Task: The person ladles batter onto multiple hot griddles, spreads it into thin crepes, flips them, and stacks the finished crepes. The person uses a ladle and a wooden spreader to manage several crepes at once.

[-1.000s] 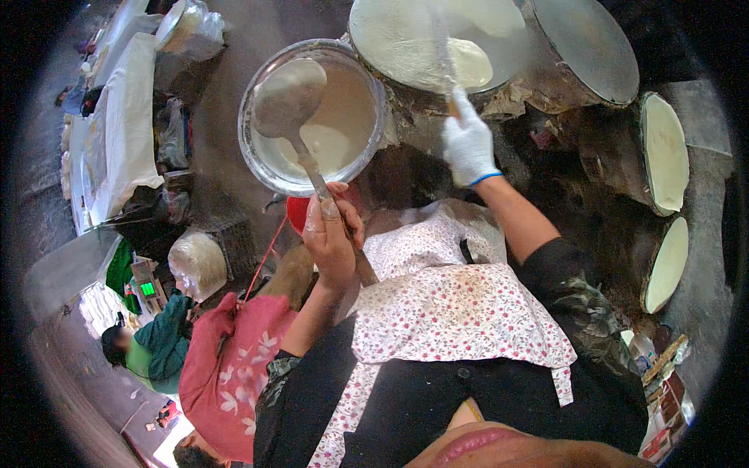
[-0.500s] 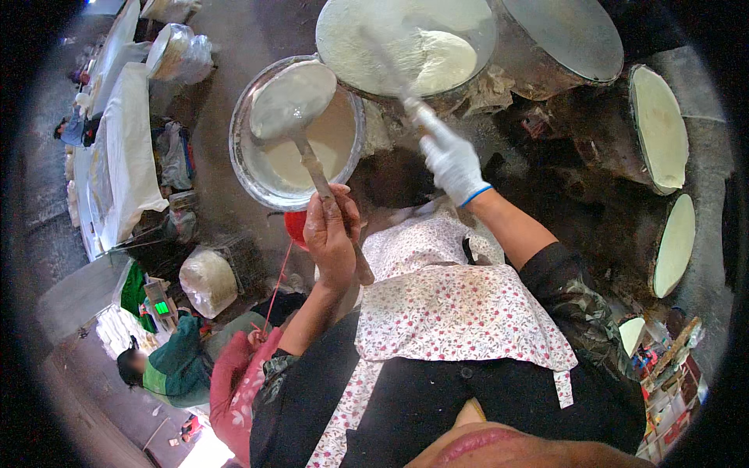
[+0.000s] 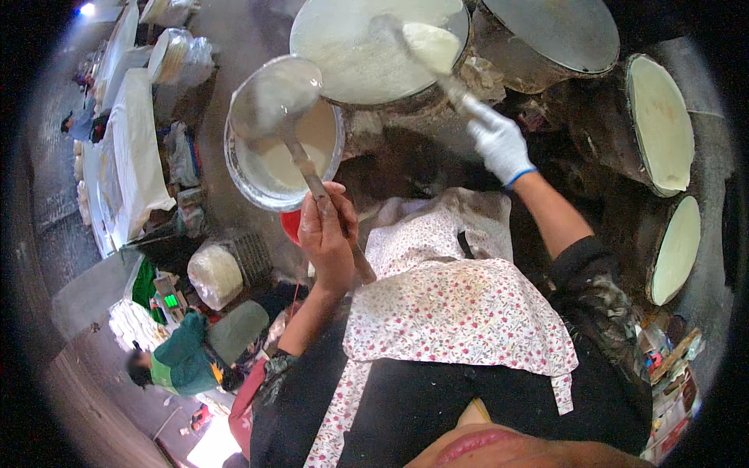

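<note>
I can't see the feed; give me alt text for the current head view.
A gloved right grip holds a blurred long-handled tool over pale batter spread on a round griddle, while the bare left grip holds a ladle above a basin of similar batter. At the picture's right are two round pale sheets.
</note>
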Motion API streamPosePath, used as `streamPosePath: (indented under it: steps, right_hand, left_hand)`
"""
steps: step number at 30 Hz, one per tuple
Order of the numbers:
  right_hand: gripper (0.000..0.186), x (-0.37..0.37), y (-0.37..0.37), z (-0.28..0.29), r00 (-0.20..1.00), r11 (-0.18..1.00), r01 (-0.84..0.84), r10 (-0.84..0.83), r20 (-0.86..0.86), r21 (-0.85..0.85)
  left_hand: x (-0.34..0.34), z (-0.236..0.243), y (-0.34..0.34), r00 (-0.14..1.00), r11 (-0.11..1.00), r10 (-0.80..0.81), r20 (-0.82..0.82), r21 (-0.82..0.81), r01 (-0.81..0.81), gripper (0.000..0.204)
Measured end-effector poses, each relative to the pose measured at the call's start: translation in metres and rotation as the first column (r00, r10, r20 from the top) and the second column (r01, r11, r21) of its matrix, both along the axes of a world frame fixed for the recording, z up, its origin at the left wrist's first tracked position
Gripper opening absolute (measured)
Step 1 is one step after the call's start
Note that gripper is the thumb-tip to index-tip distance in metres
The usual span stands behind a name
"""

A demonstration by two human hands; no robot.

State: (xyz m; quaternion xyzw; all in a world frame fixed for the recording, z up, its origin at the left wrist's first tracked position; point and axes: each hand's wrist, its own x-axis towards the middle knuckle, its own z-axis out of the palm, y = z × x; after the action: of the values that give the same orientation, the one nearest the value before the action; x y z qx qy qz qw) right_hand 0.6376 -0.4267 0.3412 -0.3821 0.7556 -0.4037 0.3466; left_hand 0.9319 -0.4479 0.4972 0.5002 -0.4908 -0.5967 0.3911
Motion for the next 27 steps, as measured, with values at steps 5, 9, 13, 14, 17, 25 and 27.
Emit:
streamPosePath:
  steps: [5,9,13,14,17,25,27]
  right_hand:
    - [0.045,0.011,-0.014,0.017,0.998,0.942,-0.022,0.038,0.041,-0.334]
    - [0.047,0.026,0.019,0.031,0.889,0.827,-0.448,0.451,0.075,0.340]
    - [0.044,-0.047,-0.007,0.021,0.992,0.999,-0.052,0.053,-0.117,0.011]
    - [0.043,-0.062,-0.028,0.018,0.985,0.987,-0.129,0.139,-0.101,0.094]
    - [0.043,-0.066,-0.043,0.009,0.953,0.953,-0.278,0.258,-0.158,-0.122]
    - [0.047,-0.003,0.031,0.006,0.988,0.970,0.149,-0.137,0.071,-0.190]
    - [0.047,0.008,0.012,0.003,0.936,0.954,0.264,-0.217,0.276,-0.144]
  left_hand:
    - [-0.011,0.003,-0.001,1.000,0.999,-0.018,0.019,0.028,0.018,0.022]
    - [-0.021,0.007,0.005,0.999,0.995,-0.034,-0.007,0.090,0.034,0.022]
    - [-0.038,0.008,0.012,1.000,0.995,0.008,0.024,0.102,-0.010,0.022]
    - [-0.042,0.008,0.012,0.999,0.993,-0.014,0.035,0.119,0.009,0.022]
    - [-0.049,0.009,0.011,0.999,0.973,0.037,0.002,0.229,-0.036,0.022]
    - [-0.048,0.012,0.002,0.999,0.977,-0.048,-0.007,0.205,0.048,0.021]
    - [-0.044,0.012,0.002,0.999,0.978,-0.046,-0.023,0.201,0.050,0.021]
